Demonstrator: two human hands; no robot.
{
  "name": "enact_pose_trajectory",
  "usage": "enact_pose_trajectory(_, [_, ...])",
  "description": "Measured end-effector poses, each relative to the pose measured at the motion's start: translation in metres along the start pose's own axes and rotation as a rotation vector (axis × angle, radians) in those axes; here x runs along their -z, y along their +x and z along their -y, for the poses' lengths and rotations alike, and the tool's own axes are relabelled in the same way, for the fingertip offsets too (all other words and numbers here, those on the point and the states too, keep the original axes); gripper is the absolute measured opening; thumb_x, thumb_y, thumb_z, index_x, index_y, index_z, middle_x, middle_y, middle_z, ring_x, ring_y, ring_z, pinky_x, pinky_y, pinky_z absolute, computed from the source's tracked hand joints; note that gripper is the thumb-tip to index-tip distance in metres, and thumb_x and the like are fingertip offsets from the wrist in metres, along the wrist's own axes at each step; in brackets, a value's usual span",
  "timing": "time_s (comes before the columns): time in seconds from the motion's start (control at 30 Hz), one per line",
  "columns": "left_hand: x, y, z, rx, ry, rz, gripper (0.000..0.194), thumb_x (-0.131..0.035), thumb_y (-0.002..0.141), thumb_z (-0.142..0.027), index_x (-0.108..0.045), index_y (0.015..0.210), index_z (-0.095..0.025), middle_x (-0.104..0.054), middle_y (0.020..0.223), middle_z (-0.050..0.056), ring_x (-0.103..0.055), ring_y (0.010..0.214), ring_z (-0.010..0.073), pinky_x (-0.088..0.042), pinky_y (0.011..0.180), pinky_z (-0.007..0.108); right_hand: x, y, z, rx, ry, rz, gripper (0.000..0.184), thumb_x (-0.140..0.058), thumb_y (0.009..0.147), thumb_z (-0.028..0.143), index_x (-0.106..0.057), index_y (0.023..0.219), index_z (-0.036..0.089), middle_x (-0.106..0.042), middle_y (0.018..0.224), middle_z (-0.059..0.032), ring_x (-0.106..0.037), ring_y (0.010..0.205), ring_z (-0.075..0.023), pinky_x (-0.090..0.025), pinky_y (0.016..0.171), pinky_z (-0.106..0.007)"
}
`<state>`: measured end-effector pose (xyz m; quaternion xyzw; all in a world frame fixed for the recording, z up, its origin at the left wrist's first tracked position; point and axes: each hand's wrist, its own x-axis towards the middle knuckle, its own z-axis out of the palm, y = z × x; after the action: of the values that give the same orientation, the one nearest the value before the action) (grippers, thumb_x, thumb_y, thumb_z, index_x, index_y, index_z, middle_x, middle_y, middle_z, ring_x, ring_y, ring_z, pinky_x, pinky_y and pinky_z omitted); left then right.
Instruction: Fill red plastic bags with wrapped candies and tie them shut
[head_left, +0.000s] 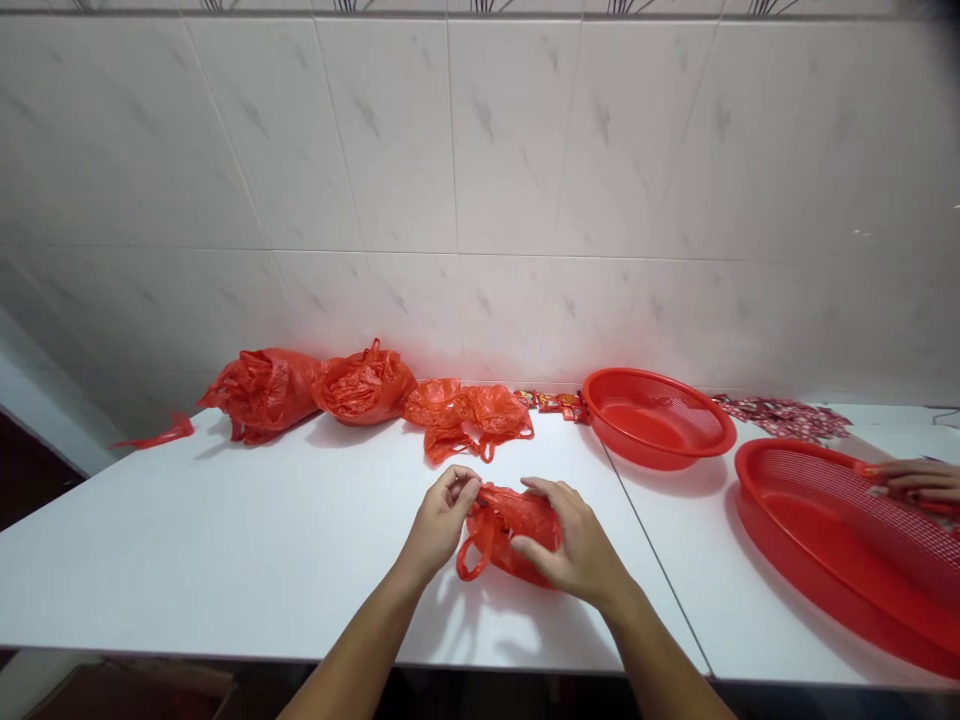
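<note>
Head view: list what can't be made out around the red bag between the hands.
- Head view: the middle of the red plastic bag is covered by the left hand and right hand, hiding how it is folded.
- Head view: the right edge cuts off the other person's hand, what it holds, and the oval red basket.
- Head view: the printing on the small red packets is too small to read.

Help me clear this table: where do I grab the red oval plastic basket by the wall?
Probably take the red oval plastic basket by its raised rim on the side nearest you, coming from above: it sits upright, and nothing lies against that edge.
</note>
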<state>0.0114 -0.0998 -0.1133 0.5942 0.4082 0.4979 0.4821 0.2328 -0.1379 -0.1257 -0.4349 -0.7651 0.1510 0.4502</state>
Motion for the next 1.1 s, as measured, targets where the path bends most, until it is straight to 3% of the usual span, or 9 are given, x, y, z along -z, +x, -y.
enact_pose_trajectory(0.07, [0.001,-0.003,-0.001,0.011,-0.037,0.014,0.030,-0.062,0.100,-0.046,-0.064,0.117,-0.021,-0.074,0.102,0.006,-0.070,0.094,0.0209,-0.054,0.089,0.035,-0.007,0.009,0.005,-0.031,-0.051,-0.007,0.072,-0.081,0.083,0.038,-0.054,0.148,0.023,-0.073,0.121,-0.0122,-0.066,0.110,-0.0330,-0.051,0.101,-0.052])
enact_pose_trajectory(0.23, [0.012,-0.018,0.007,-0.034,-0.201,-0.007,0.056,-0.055,0.091,-0.023,-0.048,0.147,-0.025,-0.068,0.138,0.013,-0.061,0.133,0.0288,-0.051,0.104,0.045,-0.021,0.033,0.012,-0.148,0.132,-0.021,0.023,-0.051,0.103,0.032,-0.072,0.106,0.023,-0.076,0.096,-0.0069,-0.070,0.089,-0.0250,-0.053,0.086,-0.039])
enact_pose_trajectory(0.33, [0.017,-0.027,0.018,-0.084,0.001,0.001,0.074,-0.059,0.082,-0.014,-0.044,0.154,-0.027,-0.057,0.156,0.013,-0.047,0.150,0.0307,-0.043,0.117,0.050,-0.027,0.038,0.007,-0.289,0.347,-0.040,0.030,-0.047,0.107,0.045,-0.062,0.092,0.023,-0.068,0.077,-0.0012,-0.064,0.071,-0.0201,-0.050,0.070,-0.032])
enact_pose_trajectory(0.47, [0.009,-0.023,0.024,-0.172,0.396,0.100,0.074,-0.066,0.095,-0.028,-0.037,0.163,-0.026,-0.038,0.171,0.014,-0.033,0.159,0.0313,-0.026,0.129,0.054,-0.035,0.039,-0.003,-0.413,0.631,-0.030,0.034,-0.048,0.106,0.056,-0.053,0.094,0.024,-0.052,0.070,0.0053,-0.048,0.056,-0.0140,-0.042,0.056,-0.026])
enact_pose_trajectory(0.6, [-0.013,-0.001,0.017,-0.293,0.537,0.131,0.032,-0.045,0.108,-0.037,-0.067,0.127,-0.021,-0.069,0.133,0.014,-0.060,0.128,0.0291,-0.042,0.114,0.050,-0.038,0.039,-0.007,-0.393,0.649,-0.024,0.037,-0.046,0.107,0.055,-0.060,0.100,0.022,-0.055,0.075,0.0023,-0.051,0.065,-0.0150,-0.043,0.060,-0.026])
enact_pose_trajectory(0.7, [-0.025,0.012,0.009,-0.351,0.601,0.142,0.036,-0.039,0.110,-0.036,-0.067,0.094,-0.021,-0.071,0.095,0.007,-0.062,0.093,0.0239,-0.048,0.097,0.044,-0.033,0.034,-0.010,-0.373,0.599,-0.020,0.039,-0.043,0.108,0.052,-0.065,0.104,0.021,-0.059,0.076,0.0005,-0.053,0.068,-0.0162,-0.045,0.063,-0.027])
enact_pose_trajectory(0.83, [-0.030,0.010,0.005,-0.374,0.635,0.170,0.035,-0.043,0.110,-0.034,-0.066,0.087,-0.021,-0.069,0.086,0.005,-0.059,0.086,0.0223,-0.046,0.093,0.042,-0.021,0.021,-0.014,-0.389,0.586,-0.048,0.038,-0.045,0.107,0.044,-0.069,0.125,0.021,-0.071,0.098,-0.0057,-0.062,0.078,-0.0184,-0.054,0.075,-0.032])
enact_pose_trajectory(0.97, [-0.031,0.000,0.006,-0.309,0.646,0.190,0.029,-0.047,0.106,-0.029,-0.070,0.090,-0.022,-0.071,0.087,0.006,-0.061,0.085,0.0234,-0.046,0.092,0.042,-0.010,0.010,-0.009,-0.298,0.658,0.085,0.046,-0.059,0.100,0.040,-0.066,0.141,0.023,-0.074,0.120,-0.0105,-0.068,0.114,-0.0268,-0.054,0.103,-0.042])
enact_pose_trajectory(1.1, [-0.034,-0.006,-0.002,-0.228,0.545,0.284,0.033,-0.046,0.106,-0.032,-0.072,0.087,-0.023,-0.072,0.084,0.005,-0.063,0.085,0.0232,-0.046,0.093,0.041,-0.012,0.003,-0.004,-0.324,0.636,0.088,0.040,-0.057,0.104,0.053,-0.078,0.109,0.019,-0.069,0.077,-0.0044,-0.065,0.076,-0.0201,-0.056,0.083,-0.035])
